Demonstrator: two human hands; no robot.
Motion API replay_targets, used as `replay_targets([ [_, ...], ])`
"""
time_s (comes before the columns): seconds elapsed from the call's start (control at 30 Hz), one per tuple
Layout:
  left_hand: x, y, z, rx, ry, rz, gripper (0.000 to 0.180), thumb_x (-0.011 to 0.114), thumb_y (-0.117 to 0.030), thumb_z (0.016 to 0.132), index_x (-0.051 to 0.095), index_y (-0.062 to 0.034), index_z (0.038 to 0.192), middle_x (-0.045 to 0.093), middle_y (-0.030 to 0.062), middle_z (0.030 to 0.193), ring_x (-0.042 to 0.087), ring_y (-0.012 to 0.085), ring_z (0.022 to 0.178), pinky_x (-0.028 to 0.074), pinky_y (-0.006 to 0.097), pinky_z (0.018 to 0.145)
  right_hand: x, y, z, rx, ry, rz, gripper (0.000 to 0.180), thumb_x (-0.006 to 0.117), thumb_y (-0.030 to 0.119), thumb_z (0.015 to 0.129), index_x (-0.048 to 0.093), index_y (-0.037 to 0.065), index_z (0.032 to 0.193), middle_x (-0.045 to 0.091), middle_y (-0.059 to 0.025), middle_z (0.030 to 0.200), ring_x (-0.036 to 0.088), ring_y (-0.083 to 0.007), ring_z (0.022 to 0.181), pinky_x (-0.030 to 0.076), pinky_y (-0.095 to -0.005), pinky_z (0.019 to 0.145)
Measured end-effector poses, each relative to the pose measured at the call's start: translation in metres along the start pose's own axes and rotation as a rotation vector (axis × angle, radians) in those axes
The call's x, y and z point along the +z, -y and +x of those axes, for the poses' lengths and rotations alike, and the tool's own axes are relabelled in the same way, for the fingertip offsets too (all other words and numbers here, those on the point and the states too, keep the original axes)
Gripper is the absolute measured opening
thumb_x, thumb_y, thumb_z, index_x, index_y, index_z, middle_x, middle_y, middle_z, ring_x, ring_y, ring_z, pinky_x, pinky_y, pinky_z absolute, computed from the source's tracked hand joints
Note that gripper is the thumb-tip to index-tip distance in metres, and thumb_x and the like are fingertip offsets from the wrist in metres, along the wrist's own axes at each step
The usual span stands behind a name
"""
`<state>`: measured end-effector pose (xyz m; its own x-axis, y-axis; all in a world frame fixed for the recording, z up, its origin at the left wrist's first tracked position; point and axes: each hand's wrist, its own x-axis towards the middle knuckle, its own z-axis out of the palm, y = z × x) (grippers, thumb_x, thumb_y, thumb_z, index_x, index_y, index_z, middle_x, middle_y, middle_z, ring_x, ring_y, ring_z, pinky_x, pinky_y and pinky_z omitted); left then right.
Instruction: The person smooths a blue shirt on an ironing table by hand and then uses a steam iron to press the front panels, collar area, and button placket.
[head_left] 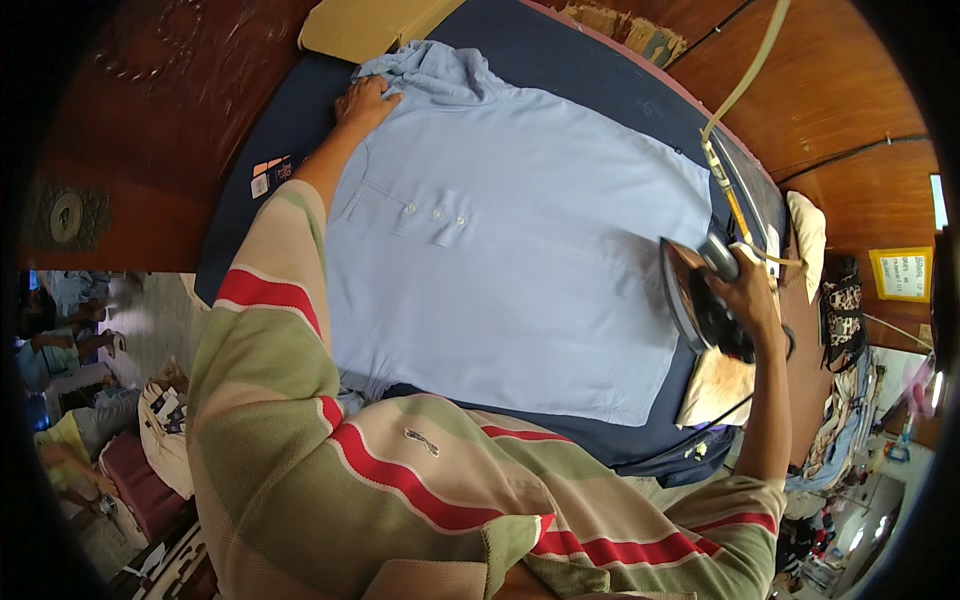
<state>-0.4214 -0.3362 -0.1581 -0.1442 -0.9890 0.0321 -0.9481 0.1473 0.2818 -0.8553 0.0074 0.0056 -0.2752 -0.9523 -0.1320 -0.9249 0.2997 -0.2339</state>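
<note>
A light blue short-sleeved shirt with a few buttons at its placket lies spread, front up, over a dark blue table cover. My left hand rests at its far left shoulder, fingers stretched out beside the bunched sleeve. At the right, my right hand is wrapped round the handle of a clothes iron. The iron is at the shirt's hem end, its soleplate edge turned towards the cloth; whether it touches is hard to tell. A cord runs from behind it.
A cardboard piece lies at the far left edge. Small labels sit near my left forearm. A folded cream cloth is beside the iron. A pale hose hangs at the right. Wooden panels border the table; another person sits at lower left.
</note>
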Motion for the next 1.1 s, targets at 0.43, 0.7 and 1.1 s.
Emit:
replay_targets([
  [0.43, 0.026, 0.021, 0.02, 0.229, 0.065, -0.322, 0.039, 0.047, -0.035, 0.09, 0.055, -0.0139, 0.123, 0.059, 0.0184, 0.113, 0.054, 0.0364, 0.106, 0.042, 0.04, 0.091, 0.079, 0.174, 0.194, -0.444, 0.155, 0.09, 0.058, 0.065, 0.051, 0.077, 0.061, 0.0, 0.106, 0.066, -0.0205, 0.083, 0.065, -0.0311, 0.078, 0.05, -0.0375, 0.072],
  [0.7, 0.023, 0.035, 0.016, 0.415, -0.108, -0.025, 0.038, 0.048, -0.033, 0.09, 0.048, -0.0286, 0.128, 0.054, 0.0075, 0.124, 0.059, 0.0303, 0.099, 0.05, 0.039, 0.08, 0.085, 0.177, 0.251, -0.176, 0.038, 0.164, 0.047, 0.058, 0.044, 0.081, 0.063, 0.003, 0.104, 0.066, -0.0205, 0.088, 0.064, -0.0348, 0.086, 0.049, -0.0374, 0.078],
  [1.1, 0.013, 0.047, 0.031, 0.315, -0.078, -0.021, 0.032, 0.048, -0.04, 0.09, 0.057, -0.0114, 0.101, 0.059, 0.0057, 0.104, 0.059, 0.0328, 0.09, 0.047, 0.044, 0.077, 0.082, 0.2, 0.239, -0.48, 0.202, 0.172, 0.055, 0.066, 0.042, 0.077, 0.059, -0.002, 0.108, 0.065, -0.0191, 0.088, 0.064, -0.0299, 0.084, 0.048, -0.0355, 0.077],
])
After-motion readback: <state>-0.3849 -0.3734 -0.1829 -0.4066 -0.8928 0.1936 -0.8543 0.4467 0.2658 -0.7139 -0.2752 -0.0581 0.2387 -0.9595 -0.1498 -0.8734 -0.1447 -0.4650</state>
